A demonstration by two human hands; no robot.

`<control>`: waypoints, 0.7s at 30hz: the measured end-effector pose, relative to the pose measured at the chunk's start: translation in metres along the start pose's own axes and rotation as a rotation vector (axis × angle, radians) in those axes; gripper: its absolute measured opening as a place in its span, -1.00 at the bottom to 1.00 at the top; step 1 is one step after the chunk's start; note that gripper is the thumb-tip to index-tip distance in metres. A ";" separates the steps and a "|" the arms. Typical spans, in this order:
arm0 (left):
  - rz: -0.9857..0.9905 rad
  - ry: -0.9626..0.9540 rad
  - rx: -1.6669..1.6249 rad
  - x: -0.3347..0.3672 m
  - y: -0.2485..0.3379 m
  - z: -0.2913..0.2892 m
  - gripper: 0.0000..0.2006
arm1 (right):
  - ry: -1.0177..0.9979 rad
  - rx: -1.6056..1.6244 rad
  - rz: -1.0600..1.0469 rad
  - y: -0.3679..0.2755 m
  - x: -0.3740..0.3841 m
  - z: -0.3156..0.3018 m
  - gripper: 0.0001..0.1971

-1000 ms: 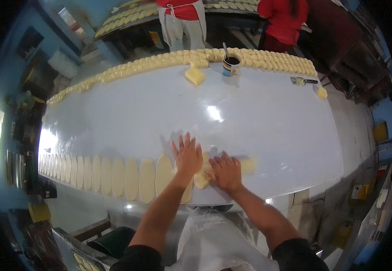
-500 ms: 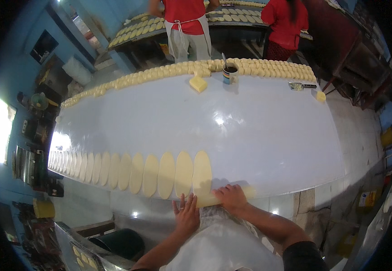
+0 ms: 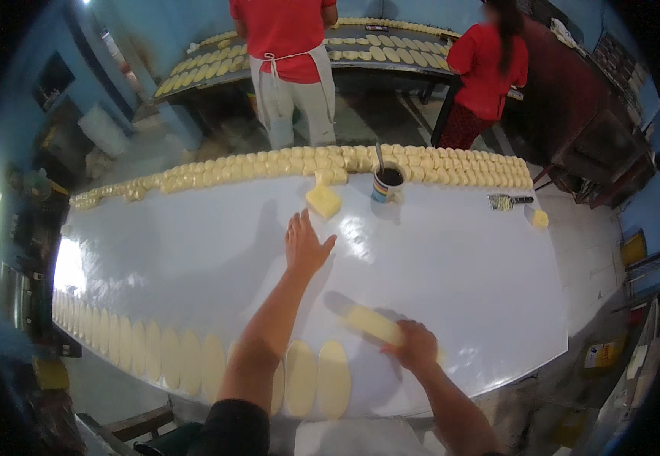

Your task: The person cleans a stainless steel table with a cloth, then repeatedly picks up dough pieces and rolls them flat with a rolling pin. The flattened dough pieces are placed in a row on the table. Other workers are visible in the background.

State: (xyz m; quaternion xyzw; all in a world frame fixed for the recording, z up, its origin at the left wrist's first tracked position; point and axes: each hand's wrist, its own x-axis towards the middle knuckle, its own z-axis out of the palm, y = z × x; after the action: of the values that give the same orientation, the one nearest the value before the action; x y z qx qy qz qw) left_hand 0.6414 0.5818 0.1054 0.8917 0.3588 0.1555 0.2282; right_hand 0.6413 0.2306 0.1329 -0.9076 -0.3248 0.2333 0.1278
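My left hand is stretched out over the white table, fingers extended and holding nothing. Just beyond its fingertips lies a pale yellow block, perhaps butter or dough. My right hand grips one end of a pale rolling pin, slightly blurred and slanting away to the left. Flat oval dough pieces lie side by side along the near edge, some hidden behind my left forearm. Rows of small dough pieces line the far edge.
A striped mug with dark contents and a spoon stands near the dough rows. A black-handled scraper and a small yellow block lie at the far right. Two people in red shirts stand by another table with dough ovals.
My left hand has left the near edge and reached far across the table. My right hand has lifted the rolling pin off the near edge, moving it forward and turning it aslant. The view has shifted.
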 end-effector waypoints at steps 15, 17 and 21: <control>-0.370 0.207 0.168 0.155 -0.078 0.013 -0.01 | 0.282 -0.095 0.370 0.061 -0.016 -0.016 -0.20; -0.190 0.279 0.284 0.160 -0.079 0.023 -0.10 | 0.292 -0.105 0.368 0.066 -0.019 -0.014 -0.20; 0.258 0.054 0.274 0.169 -0.027 0.070 -0.36 | 0.308 -0.106 0.334 0.073 -0.018 -0.009 -0.19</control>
State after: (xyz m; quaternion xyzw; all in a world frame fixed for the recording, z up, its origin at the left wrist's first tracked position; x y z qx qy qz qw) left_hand 0.7743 0.6982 0.0517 0.9485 0.2653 0.1567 0.0730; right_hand 0.6725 0.1629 0.1182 -0.9791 -0.1585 0.0927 0.0878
